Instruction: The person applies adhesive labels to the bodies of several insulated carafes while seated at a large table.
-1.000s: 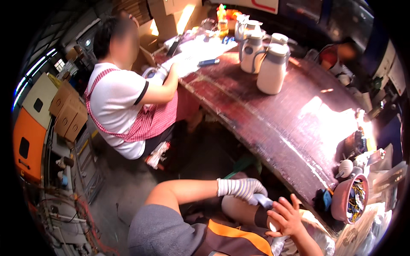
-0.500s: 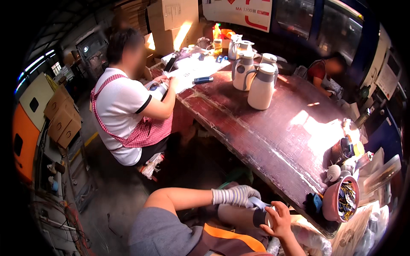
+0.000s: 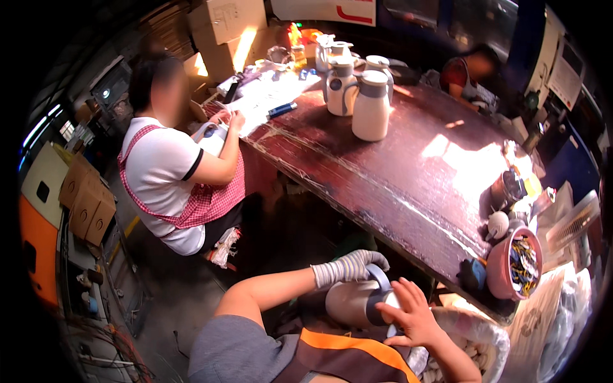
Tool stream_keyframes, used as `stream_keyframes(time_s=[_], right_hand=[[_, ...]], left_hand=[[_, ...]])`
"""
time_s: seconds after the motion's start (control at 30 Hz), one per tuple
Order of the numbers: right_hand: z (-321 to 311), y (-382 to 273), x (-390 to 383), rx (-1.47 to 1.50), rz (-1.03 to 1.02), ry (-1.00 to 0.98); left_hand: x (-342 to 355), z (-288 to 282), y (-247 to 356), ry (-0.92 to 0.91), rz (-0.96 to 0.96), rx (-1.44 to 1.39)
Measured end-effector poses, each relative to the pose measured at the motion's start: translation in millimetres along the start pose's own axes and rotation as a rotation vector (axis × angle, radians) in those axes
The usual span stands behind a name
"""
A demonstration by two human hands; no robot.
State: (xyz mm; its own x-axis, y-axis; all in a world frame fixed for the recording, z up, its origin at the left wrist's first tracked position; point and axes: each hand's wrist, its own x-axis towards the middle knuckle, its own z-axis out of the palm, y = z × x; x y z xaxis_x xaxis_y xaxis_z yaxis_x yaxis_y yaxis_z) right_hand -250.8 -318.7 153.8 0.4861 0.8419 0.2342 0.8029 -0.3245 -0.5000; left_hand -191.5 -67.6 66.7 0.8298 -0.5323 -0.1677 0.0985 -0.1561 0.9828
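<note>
A cream vacuum jug (image 3: 348,303) with a grey collar and a grey-blue handle lies tilted across my lap, its top toward the right. My left hand (image 3: 350,267), in a striped knitted glove, is closed at the handle, with the fingers curled over it. My bare right hand (image 3: 412,314) grips the jug's top end, its fingers partly spread. That hand hides most of the lid area. Several similar jugs stand upright on the dark red table, the nearest being a cream jug (image 3: 370,113) with a grey lid.
A pink basin (image 3: 499,271) of small parts sits at the table's (image 3: 383,172) right corner, beside a dark blue bundle (image 3: 472,274). A plastic-lined container (image 3: 476,325) of pale pieces is by my right arm. A co-worker (image 3: 172,166) in a checked apron works at left; another person (image 3: 460,76) is far right.
The jug in my lap now shows its handle raised more clearly. My left hand has moved up slightly onto the handle; my right hand still holds the top. The view has shifted.
</note>
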Motion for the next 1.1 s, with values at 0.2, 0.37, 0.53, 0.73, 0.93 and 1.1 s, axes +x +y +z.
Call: stream_keyframes(time_s=[0.2,0.37,0.53,0.73,0.93,1.1], right_hand=[[13,1,13,-0.097,-0.169,0.121],[32,40,-15,0.152,0.424,0.42],[23,50,-4,0.174,0.498,0.382],[-78,95,-75,-0.138,0.677,0.853],[-172,175,-163,-0.585,1.138,0.839],[-182,252,-144,-1.021,0.949,0.324]], left_hand=[[-8,3,5,-0.079,-0.179,0.105],[-36,52,65,-0.429,-0.121,-0.351],[-27,80,8,-0.207,-0.135,-0.061],[-16,76,51,0.171,-0.285,-0.331],[18,81,49,0.239,-0.284,-0.46],[29,84,53,0.204,-0.316,-0.488]])
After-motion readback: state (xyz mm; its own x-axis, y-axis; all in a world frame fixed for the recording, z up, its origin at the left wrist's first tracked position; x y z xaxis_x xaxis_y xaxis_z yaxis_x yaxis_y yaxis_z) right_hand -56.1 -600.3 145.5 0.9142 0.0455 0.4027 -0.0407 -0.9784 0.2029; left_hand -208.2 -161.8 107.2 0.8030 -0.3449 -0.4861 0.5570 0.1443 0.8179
